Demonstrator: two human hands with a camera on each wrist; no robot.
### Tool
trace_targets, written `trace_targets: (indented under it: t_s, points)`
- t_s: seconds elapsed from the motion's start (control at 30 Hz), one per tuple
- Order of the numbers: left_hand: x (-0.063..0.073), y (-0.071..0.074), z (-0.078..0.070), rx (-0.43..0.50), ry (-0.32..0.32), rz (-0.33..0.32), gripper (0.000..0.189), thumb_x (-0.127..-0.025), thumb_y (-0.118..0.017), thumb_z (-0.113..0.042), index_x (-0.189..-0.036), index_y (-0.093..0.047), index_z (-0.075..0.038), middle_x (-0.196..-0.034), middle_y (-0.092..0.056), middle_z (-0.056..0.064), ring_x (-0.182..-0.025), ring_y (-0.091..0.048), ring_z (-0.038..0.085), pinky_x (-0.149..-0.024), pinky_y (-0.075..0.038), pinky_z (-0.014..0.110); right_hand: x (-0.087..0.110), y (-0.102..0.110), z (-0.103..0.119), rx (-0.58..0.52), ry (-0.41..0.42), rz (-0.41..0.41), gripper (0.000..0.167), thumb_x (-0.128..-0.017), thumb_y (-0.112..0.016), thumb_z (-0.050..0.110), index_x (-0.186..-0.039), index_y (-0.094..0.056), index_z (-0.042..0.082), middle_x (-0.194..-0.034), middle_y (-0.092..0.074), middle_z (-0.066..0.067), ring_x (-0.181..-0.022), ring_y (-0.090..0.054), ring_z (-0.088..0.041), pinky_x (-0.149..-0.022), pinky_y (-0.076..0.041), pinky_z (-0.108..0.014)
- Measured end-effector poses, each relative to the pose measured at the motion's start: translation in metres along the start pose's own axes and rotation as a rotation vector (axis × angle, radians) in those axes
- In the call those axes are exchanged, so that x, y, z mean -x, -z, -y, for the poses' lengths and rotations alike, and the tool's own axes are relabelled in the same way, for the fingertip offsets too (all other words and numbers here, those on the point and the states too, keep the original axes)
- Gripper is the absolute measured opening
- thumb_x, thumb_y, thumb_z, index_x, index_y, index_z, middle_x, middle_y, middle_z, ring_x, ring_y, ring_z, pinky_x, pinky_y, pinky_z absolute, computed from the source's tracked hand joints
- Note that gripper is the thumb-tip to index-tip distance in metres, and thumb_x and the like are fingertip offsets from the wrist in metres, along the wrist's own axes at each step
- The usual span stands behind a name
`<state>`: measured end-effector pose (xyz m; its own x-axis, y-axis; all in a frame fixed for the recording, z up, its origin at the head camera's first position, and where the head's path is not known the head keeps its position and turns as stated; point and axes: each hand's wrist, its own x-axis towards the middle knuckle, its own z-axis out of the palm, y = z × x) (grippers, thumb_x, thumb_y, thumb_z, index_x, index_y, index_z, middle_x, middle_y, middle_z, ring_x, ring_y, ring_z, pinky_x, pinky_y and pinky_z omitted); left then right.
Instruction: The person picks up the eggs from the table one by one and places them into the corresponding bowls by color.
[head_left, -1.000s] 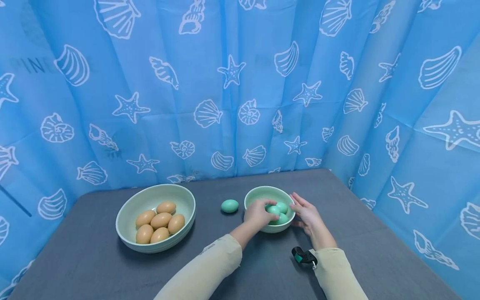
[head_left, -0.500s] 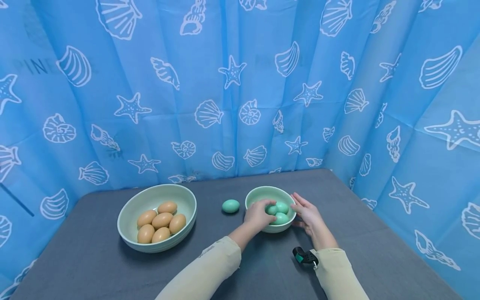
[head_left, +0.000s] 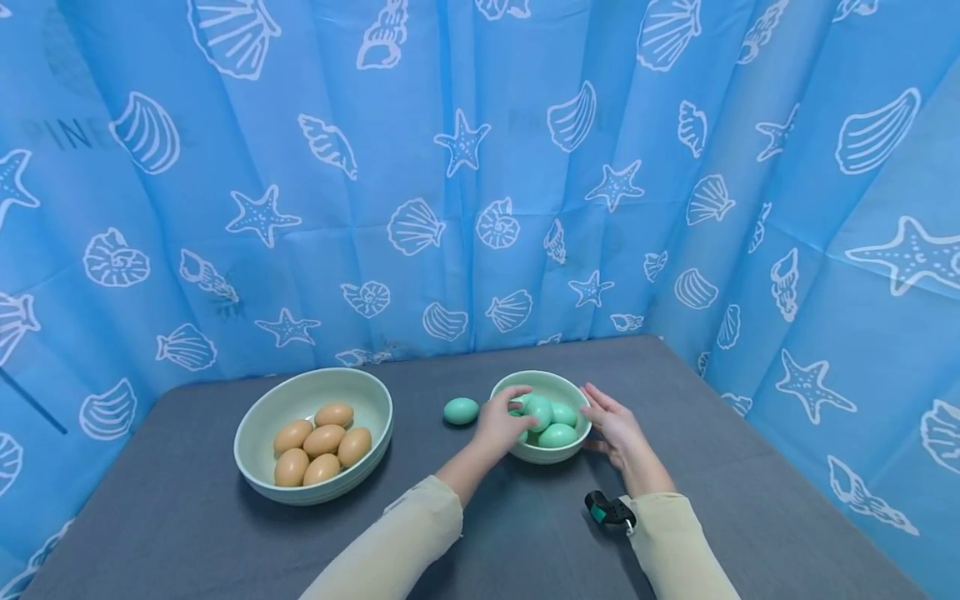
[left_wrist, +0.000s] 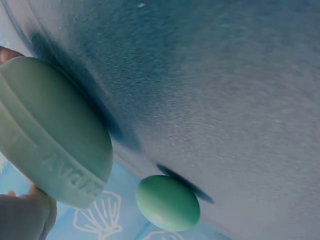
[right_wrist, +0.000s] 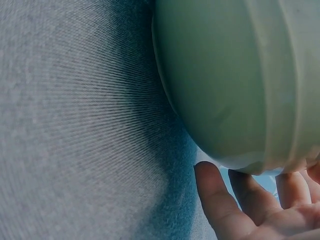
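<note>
My left hand [head_left: 501, 421] reaches over the near-left rim of a small pale green bowl [head_left: 527, 456], holding a green egg [head_left: 538, 412] between thumb and fingers. Several more green eggs [head_left: 558, 436] lie in that bowl. My right hand [head_left: 618, 429] cups the bowl's right side, thumb at the rim; the right wrist view shows its fingers [right_wrist: 252, 196] along the outer wall. One green egg [head_left: 461, 411] lies on the table, left of the small bowl. In the left wrist view, the bowl's outer wall [left_wrist: 55, 125] hides the held egg.
A larger pale green bowl [head_left: 258, 471] with several brown eggs [head_left: 324, 439] stands on the left. A black wrist device [head_left: 609, 509] sits by the right cuff. Behind the dark grey table [head_left: 547, 533] hangs a blue shell-print curtain [head_left: 465, 250].
My left hand has shifted a little left and up within the small bowl, bringing a green egg with it. The right hand and the loose egg stay in place.
</note>
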<state>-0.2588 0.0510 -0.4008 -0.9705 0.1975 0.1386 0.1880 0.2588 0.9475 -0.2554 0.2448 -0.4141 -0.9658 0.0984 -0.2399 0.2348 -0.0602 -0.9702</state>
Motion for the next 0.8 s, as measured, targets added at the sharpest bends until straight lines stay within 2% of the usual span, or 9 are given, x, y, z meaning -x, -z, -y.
trace_targets:
  t_s: [0.17, 0.3, 0.4, 0.53, 0.67, 0.73, 0.8]
  points:
    - [0.004, 0.010, 0.004, 0.077, -0.047, -0.078, 0.039, -0.085, -0.067, 0.007, -0.124, -0.063, 0.001, -0.127, -0.061, 0.016, -0.115, -0.058, 0.035, -0.088, -0.054, 0.041, 0.000, 0.001, -0.001, 0.008, 0.001, 0.008, 0.058, -0.103, -0.044, 0.009, -0.155, -0.020, 0.014, -0.158, -0.021, -0.003, -0.141, -0.029, -0.035, -0.103, -0.036, -0.062]
    - [0.004, 0.020, 0.009, 0.085, -0.085, -0.189, 0.039, -0.085, -0.065, 0.010, -0.123, -0.064, 0.001, -0.126, -0.062, 0.016, -0.114, -0.058, 0.035, -0.089, -0.053, 0.044, 0.000, 0.002, -0.002, 0.000, 0.007, 0.019, 0.058, -0.103, -0.043, 0.008, -0.156, -0.020, 0.013, -0.158, -0.020, -0.004, -0.142, -0.027, -0.034, -0.103, -0.035, -0.064]
    - [0.003, 0.028, 0.012, 0.064, -0.088, -0.257, 0.040, -0.084, -0.066, 0.009, -0.122, -0.065, -0.001, -0.125, -0.063, 0.016, -0.113, -0.057, 0.036, -0.090, -0.052, 0.047, 0.000, 0.002, -0.002, -0.009, 0.009, 0.029, 0.058, -0.103, -0.043, 0.007, -0.156, -0.019, 0.012, -0.159, -0.019, -0.005, -0.142, -0.026, -0.034, -0.104, -0.033, -0.065]
    - [0.002, 0.038, 0.017, 0.034, -0.054, -0.311, 0.040, -0.083, -0.068, 0.007, -0.122, -0.066, -0.002, -0.124, -0.064, 0.015, -0.113, -0.056, 0.036, -0.090, -0.051, 0.047, 0.000, 0.002, -0.002, -0.011, 0.006, 0.031, 0.058, -0.103, -0.043, 0.007, -0.156, -0.019, 0.013, -0.159, -0.019, -0.004, -0.142, -0.026, -0.033, -0.104, -0.034, -0.064]
    - [0.003, 0.045, 0.022, -0.020, -0.013, -0.337, 0.044, -0.081, -0.070, 0.007, -0.123, -0.066, -0.003, -0.131, -0.059, 0.017, -0.122, -0.050, 0.039, -0.100, -0.044, 0.051, -0.001, 0.002, -0.002, -0.010, 0.006, 0.027, 0.058, -0.103, -0.043, 0.008, -0.156, -0.020, 0.013, -0.159, -0.020, -0.004, -0.142, -0.027, -0.033, -0.103, -0.035, -0.063]
    - [0.003, 0.046, 0.025, -0.079, 0.021, -0.347, 0.046, -0.079, -0.072, 0.006, -0.124, -0.066, -0.004, -0.135, -0.054, 0.019, -0.126, -0.045, 0.042, -0.102, -0.039, 0.054, -0.001, 0.002, -0.002, -0.008, 0.005, 0.024, 0.058, -0.103, -0.044, 0.009, -0.156, -0.020, 0.013, -0.158, -0.020, -0.004, -0.142, -0.027, -0.033, -0.103, -0.035, -0.063]
    - [0.005, 0.048, 0.026, -0.117, 0.081, -0.345, 0.047, -0.080, -0.073, 0.003, -0.125, -0.066, -0.008, -0.141, -0.048, 0.021, -0.129, -0.040, 0.046, -0.104, -0.035, 0.058, -0.001, 0.002, -0.002, -0.005, 0.003, 0.017, 0.058, -0.103, -0.044, 0.009, -0.156, -0.020, 0.013, -0.158, -0.021, -0.003, -0.142, -0.027, -0.033, -0.103, -0.035, -0.063]
